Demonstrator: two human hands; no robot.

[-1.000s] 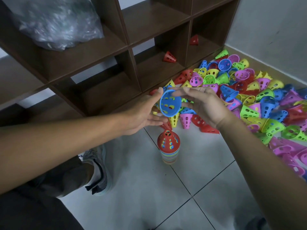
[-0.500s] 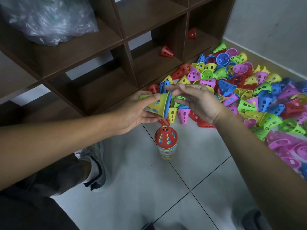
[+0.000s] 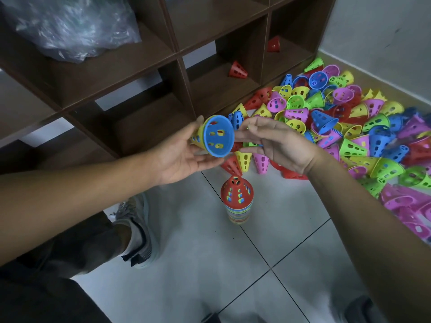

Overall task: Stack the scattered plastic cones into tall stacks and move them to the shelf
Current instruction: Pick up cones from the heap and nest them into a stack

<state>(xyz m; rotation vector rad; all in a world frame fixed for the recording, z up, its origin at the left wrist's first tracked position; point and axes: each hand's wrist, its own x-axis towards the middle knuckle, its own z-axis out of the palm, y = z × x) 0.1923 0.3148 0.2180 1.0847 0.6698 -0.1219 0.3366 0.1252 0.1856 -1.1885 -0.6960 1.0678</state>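
Note:
My left hand (image 3: pixel 180 152) holds a blue cone nested inside a yellow cone (image 3: pixel 215 138), its open mouth turned toward me. My right hand (image 3: pixel 277 142) hovers just to the right of it, fingers straight and loosely spread, fingertips close to the blue rim. Below both hands a stack of cones (image 3: pixel 237 201) topped by a red one stands upright on the floor tiles. A large pile of scattered cones (image 3: pixel 349 129) in several colours covers the floor to the right.
A dark brown shelf (image 3: pixel 179 54) of open compartments stands behind; two compartments each hold a single red cone (image 3: pixel 237 70). A clear plastic bag (image 3: pixel 72 26) lies on an upper shelf. My shoe (image 3: pixel 137 229) rests left of the stack. A grey wall (image 3: pixel 377 33) bounds the right.
The blue cone went from held alone to nested in a yellow cone in my left hand. Its mouth has turned back toward me and my right hand has drawn slightly off it.

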